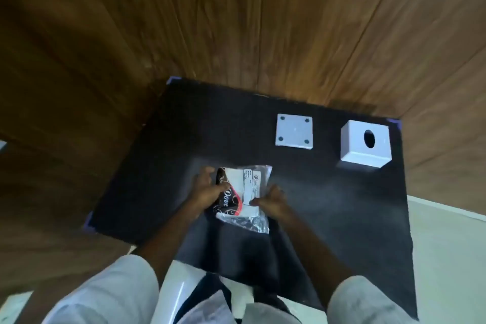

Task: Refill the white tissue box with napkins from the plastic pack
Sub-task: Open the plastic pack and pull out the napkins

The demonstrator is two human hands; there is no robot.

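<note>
Both white sleeves [110,294] frame the view as my left hand [207,189] and right hand [273,200] clamp opposite edges of the plastic napkin pack [244,197] over the black table [184,139], with the square base plate [294,132] and white tissue box [365,143] standing apart beyond it.

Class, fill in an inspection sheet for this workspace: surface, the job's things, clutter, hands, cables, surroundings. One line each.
Surface: black table mat with purple corner tape.
Job's things: white tissue box stands at far right, oval hole on top; its flat white base plate lies apart, to its left; plastic napkin pack lies near the front.
Clutter: nothing seen.
Hands: left hand and right hand both grip the pack.
Cables: nothing seen.
Surroundings: wood panel wall behind; pale floor at right.
</note>
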